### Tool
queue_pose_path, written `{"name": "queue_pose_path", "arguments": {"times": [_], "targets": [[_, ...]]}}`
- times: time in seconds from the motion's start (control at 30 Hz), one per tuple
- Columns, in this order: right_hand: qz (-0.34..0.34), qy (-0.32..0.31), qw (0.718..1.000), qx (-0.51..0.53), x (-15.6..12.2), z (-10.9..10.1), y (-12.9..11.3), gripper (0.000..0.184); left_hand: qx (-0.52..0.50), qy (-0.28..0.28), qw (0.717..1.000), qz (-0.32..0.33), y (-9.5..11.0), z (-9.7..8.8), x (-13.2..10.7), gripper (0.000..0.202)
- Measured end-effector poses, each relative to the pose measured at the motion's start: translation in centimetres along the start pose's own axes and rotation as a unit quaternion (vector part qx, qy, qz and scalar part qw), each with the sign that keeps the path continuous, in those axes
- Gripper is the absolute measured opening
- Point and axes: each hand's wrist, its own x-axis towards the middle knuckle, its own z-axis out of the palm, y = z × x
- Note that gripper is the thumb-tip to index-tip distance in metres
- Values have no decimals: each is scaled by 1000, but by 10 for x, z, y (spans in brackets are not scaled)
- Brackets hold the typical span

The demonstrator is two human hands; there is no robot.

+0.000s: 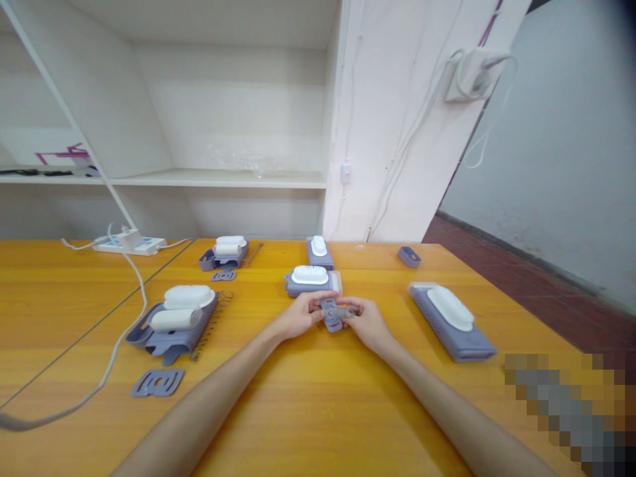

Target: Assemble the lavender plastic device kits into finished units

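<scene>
Forearms [233, 379]; grip of left hand [301, 315] on flat, slotted purple-grey plate [332, 323], of right hand [370, 323] on greyish piece [343, 312]

No text, label, brand, number or sign can be read anywhere in the head view; the power strip [148, 247] may carry small print, but it is too small and soft to tell
</scene>
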Motion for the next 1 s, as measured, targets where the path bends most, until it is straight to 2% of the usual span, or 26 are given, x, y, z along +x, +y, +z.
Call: {"name": "queue_pose_path", "arguments": {"times": [0.17, 0.3, 0.4, 0.57, 0.73, 0.9, 0.97, 1.0], "targets": [[3, 3, 1000, 3, 1, 0, -5, 29, -18, 9, 1000, -9, -2, 0, 1, 56], [-21, 27, 999, 1, 0, 1, -9, 26, -50, 32, 998, -16, -2, 0, 1, 58], [-39, 3, 999, 2, -2, 2, -9, 27, -71, 63, 995, -10, -4, -1, 3, 58], [-76, 39, 995, -59, -6, 1, -6, 30, -106, 110, 988, 20, -9, -3, 4, 47], [-124, 53, 984, -119, -11, 2, -9, 27, -89, 145, 985, 33, -9, -4, 4, 37], [-185, 77, 957, -210, -17, 5, -11, 23, -103, 144, 984, 24, -7, -4, 3, 35], [-220, 132, 930, -265, -18, 3, -13, 26, -107, 146, 983, 25, -7, -5, 3, 34], [-242, 168, 905, -307, -19, 1, -15, 28, -106, 147, 983, 26, -7, -5, 2, 33]]}}
